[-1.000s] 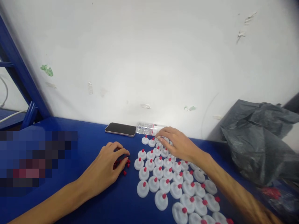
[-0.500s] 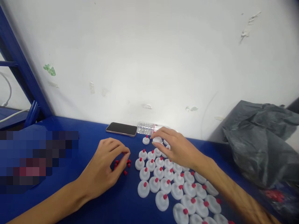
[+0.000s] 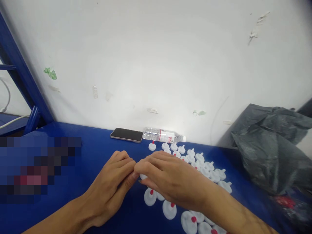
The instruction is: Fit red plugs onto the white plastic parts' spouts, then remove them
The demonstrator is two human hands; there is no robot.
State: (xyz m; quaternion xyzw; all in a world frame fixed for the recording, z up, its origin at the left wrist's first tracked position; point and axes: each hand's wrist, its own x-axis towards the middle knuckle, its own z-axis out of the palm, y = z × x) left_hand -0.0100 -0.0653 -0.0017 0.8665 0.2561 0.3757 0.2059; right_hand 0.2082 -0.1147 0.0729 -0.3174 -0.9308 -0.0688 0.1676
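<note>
Fingers closed, my left hand (image 3: 110,190) reaches in from the left, thumb and forefinger pressed together at the tips. My right hand (image 3: 173,180) meets it there, its curled fingers touching the left fingertips. Whatever lies between the two hands is hidden. A white disc-shaped cap (image 3: 143,176) shows partly under the right fingers; I cannot tell whether it is held. Around and below the right hand lie several white caps with red tips (image 3: 169,209). Farther back are white caps with bare stems (image 3: 191,152). The small red pieces are covered by my hands.
A phone (image 3: 126,135) and a clear plastic bottle (image 3: 163,135) lie along the wall at the back of the blue table (image 3: 70,143). A grey plastic bag (image 3: 270,143) stands at the right, with a clear bag of red pieces (image 3: 286,201) below it.
My right hand has come down and left from the back caps to my left hand, and the fingertips now touch. My left hand has shifted slightly toward the right.
</note>
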